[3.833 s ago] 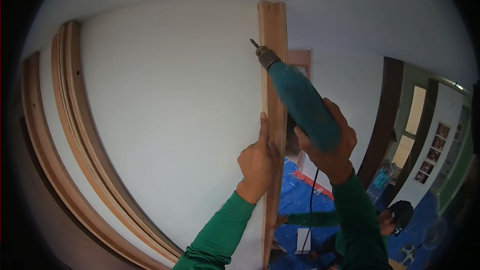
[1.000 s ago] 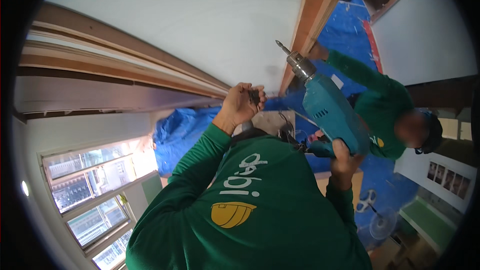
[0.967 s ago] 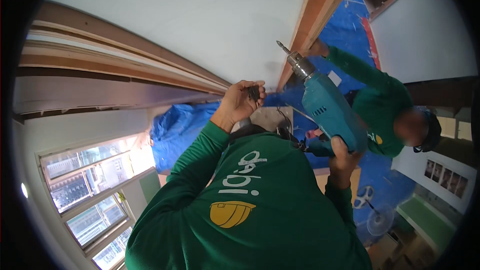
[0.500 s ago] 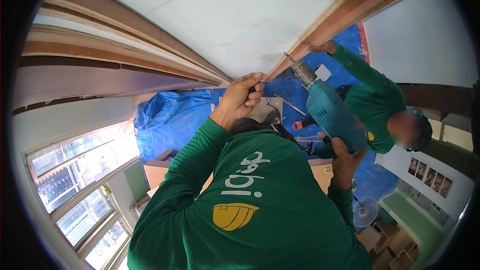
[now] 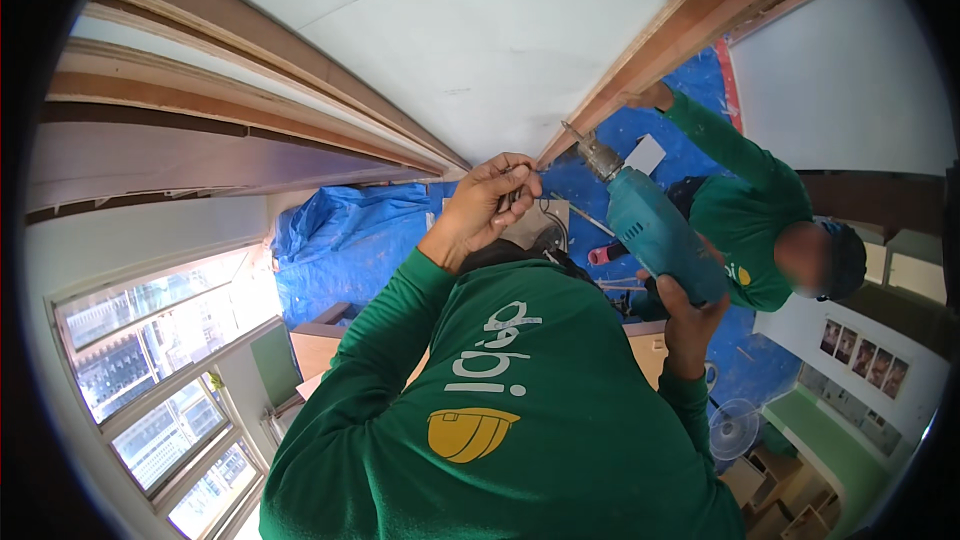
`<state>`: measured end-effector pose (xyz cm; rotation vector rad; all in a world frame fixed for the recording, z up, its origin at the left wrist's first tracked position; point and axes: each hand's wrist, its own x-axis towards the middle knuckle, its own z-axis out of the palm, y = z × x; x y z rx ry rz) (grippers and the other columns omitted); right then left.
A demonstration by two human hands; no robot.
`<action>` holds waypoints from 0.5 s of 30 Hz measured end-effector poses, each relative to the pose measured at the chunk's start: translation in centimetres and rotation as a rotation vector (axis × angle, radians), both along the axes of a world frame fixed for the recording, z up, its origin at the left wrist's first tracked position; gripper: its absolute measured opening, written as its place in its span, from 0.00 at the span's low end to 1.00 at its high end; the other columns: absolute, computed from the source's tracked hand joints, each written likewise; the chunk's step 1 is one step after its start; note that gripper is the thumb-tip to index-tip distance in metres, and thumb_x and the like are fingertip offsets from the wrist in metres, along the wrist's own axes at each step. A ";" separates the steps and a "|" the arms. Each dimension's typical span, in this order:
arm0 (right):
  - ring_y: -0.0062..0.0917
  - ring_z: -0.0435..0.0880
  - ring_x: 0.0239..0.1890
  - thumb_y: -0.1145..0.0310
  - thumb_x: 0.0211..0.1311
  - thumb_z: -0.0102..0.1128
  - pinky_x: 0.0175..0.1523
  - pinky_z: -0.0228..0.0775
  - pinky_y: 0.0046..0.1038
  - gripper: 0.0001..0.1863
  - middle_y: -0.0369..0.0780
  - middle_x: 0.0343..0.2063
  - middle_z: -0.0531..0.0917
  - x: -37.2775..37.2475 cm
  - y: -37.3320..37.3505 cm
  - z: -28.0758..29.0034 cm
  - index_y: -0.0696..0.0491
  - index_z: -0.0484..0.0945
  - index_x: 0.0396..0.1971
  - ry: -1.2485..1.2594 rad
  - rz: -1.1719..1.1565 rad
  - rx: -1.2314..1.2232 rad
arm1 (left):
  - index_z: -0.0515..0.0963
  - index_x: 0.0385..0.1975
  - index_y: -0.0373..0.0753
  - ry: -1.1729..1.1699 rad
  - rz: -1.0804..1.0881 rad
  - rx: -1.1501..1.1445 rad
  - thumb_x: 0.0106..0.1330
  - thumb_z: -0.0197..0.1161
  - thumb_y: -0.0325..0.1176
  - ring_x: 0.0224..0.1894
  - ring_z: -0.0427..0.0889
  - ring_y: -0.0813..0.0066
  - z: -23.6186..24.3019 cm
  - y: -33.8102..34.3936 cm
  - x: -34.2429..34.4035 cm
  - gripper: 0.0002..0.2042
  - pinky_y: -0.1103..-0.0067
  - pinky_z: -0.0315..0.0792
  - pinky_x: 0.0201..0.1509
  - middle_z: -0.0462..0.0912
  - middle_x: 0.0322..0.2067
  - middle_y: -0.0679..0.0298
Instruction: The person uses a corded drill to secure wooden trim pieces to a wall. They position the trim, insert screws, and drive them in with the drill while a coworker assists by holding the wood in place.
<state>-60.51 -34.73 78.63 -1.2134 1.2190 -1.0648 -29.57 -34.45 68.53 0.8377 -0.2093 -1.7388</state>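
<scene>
My right hand (image 5: 690,325) grips the handle of a teal power drill (image 5: 655,230). Its metal chuck and pointed bit (image 5: 575,130) aim up and left, and the tip appears at the face of a wooden post (image 5: 640,60); whether it touches I cannot tell. To the left of the bit, my left hand (image 5: 490,205) is closed, with thumb and fingers curled together. Small thin dark metal pieces, which look like screws (image 5: 510,200), show between the fingers, partly hidden.
A co-worker in green (image 5: 750,210) stands at the right, one hand (image 5: 650,97) on the post. A white panel (image 5: 470,60) lies between the post and wooden rails (image 5: 270,50). Blue sheeting (image 5: 350,240) covers the floor; a fan (image 5: 735,428) and windows (image 5: 160,380) are behind.
My left hand has shifted slightly right and its fingers have turned, showing more of the small metal pieces. The drill has moved slightly left and down with my right hand still on it.
</scene>
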 end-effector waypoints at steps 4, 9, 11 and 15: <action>0.34 0.91 0.38 0.67 0.53 0.75 0.49 0.84 0.35 0.38 0.47 0.44 0.87 0.2 0.0 0.6 0.65 0.71 0.64 -0.014 -0.008 0.014 | 0.76 0.53 0.29 -0.004 -0.041 -0.015 0.83 0.56 0.34 0.23 0.71 0.82 0.9 -0.2 -0.2 0.13 0.87 0.59 0.17 0.82 0.32 0.59; 0.37 0.90 0.46 0.78 0.55 0.70 0.53 0.86 0.38 0.35 0.49 0.51 0.84 -0.5 -0.2 0.9 0.66 0.71 0.64 -0.083 0.049 0.044 | 0.80 0.50 0.28 0.115 -0.106 -0.109 0.82 0.58 0.36 0.22 0.69 0.84 0.8 -0.2 0.1 0.14 0.88 0.58 0.18 0.81 0.30 0.61; 0.36 0.90 0.45 0.78 0.54 0.69 0.53 0.86 0.37 0.35 0.49 0.51 0.84 -0.4 -0.2 0.8 0.66 0.71 0.64 -0.088 0.036 0.040 | 0.81 0.49 0.28 0.070 -0.120 -0.114 0.81 0.59 0.35 0.21 0.68 0.84 1.6 -0.5 -0.3 0.14 0.88 0.57 0.18 0.80 0.28 0.62; 0.35 0.90 0.43 0.76 0.52 0.70 0.52 0.84 0.36 0.35 0.48 0.50 0.85 -0.2 -0.5 0.7 0.66 0.72 0.64 -0.127 0.043 0.009 | 0.84 0.47 0.28 -0.069 -0.175 -0.116 0.80 0.60 0.34 0.20 0.65 0.85 3.5 -1.0 -0.9 0.13 0.88 0.56 0.19 0.77 0.25 0.65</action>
